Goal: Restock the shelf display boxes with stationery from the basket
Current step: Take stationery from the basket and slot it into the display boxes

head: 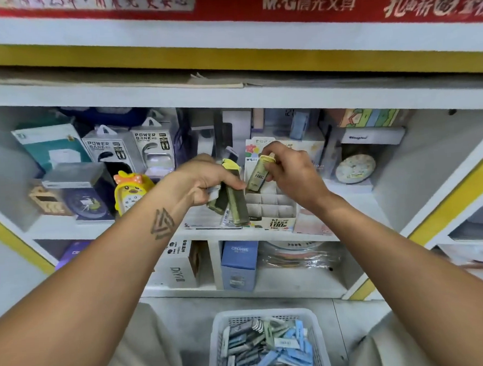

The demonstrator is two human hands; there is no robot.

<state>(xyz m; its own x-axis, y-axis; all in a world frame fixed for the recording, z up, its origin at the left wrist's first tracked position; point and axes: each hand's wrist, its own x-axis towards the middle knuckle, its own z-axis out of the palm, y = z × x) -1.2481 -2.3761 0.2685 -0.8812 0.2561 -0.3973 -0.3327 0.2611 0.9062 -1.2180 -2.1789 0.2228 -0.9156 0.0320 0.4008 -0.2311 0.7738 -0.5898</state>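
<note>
My left hand (206, 182) grips a bunch of several olive-green lead-refill cases (235, 202) with yellow caps, held over the front of the shelf. My right hand (293, 174) pinches one more yellow-capped case (258, 175) by its top, tilted above the white display box (275, 209). That box has a grid of small cells, and the ones I can see look empty. Down by my legs sits the white plastic basket (318, 335), holding several blue, grey and green cases.
Power bank boxes (107, 148) and a yellow chick alarm clock (131, 194) stand to the left on the same shelf. A round clock (355, 168) sits at the right. Below are a blue box (239, 264) and a white box (180, 264).
</note>
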